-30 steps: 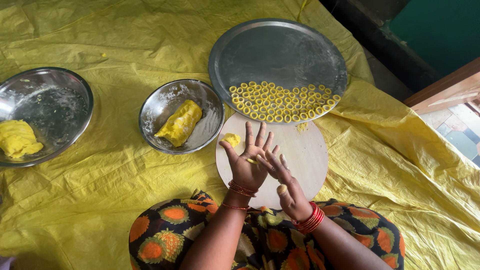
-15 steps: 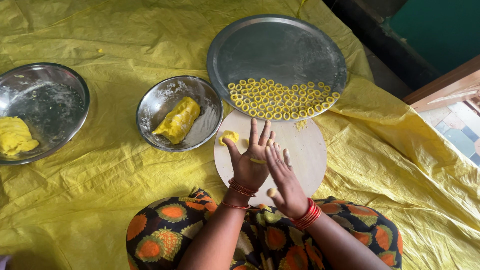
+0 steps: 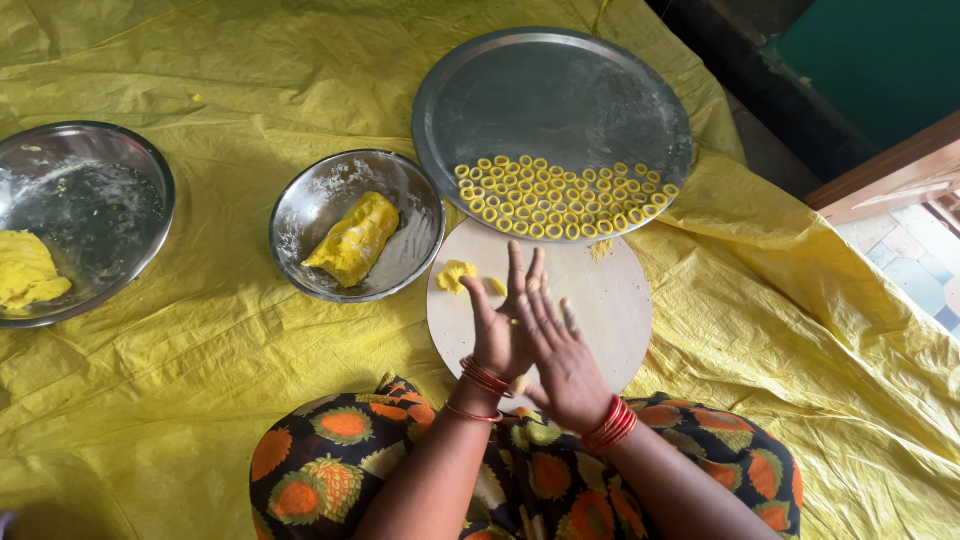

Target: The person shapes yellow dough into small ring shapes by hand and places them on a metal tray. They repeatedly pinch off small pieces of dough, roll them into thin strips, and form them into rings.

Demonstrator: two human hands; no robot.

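Note:
My left hand (image 3: pixel 497 327) and my right hand (image 3: pixel 562 358) are pressed palm to palm above a round pale board (image 3: pixel 610 300), fingers stretched out. A thin piece of yellow dough (image 3: pixel 518 383) peeks out between the palms near the wrists. On the board's far left lie a small lump of yellow dough (image 3: pixel 455 275) and a crumb beside it. Just beyond the board, a large steel plate (image 3: pixel 550 100) carries several rows of small yellow dough rings (image 3: pixel 560 198) along its near edge.
A steel bowl (image 3: pixel 320 200) left of the board holds a wrapped block of yellow dough (image 3: pixel 353 239). A bigger steel bowl (image 3: pixel 100 200) at the far left holds more dough (image 3: pixel 28 272). Everything sits on a crinkled yellow sheet (image 3: pixel 200 380). My patterned lap is at the bottom.
The two hands have slid against each other: the right hand moved forward over the left palm, so the fingers now overlap. The bowls, plate and board have not moved.

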